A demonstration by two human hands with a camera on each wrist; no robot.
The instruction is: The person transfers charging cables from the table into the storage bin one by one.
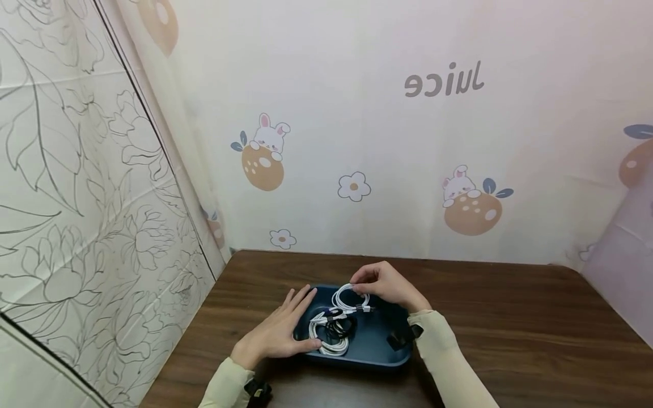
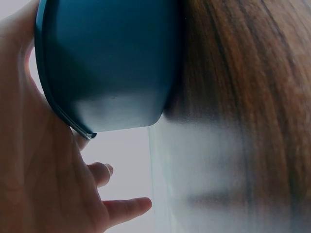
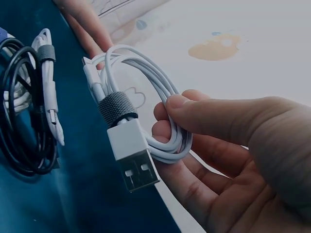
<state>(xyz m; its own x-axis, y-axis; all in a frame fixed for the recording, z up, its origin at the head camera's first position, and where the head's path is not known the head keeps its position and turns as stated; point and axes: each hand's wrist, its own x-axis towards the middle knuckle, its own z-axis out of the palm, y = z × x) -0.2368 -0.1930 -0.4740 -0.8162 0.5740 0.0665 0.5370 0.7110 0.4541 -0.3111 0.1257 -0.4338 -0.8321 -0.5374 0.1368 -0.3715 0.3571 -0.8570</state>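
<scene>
A coiled white USB cable, bound by a grey strap, is pinched between the thumb and fingers of my right hand above the tray's far side. Its metal USB plug points downward in the right wrist view. My left hand rests at the left end of the dark blue tray, fingers spread and extended, thumb over the near rim. Inside the tray, near that thumb, lie another white coiled cable and a black coiled cable.
The tray stands on a brown wood-grain table. A printed cloth hangs behind the table, and a flower-patterned panel rises along the left side. Small black devices are strapped at both wrists.
</scene>
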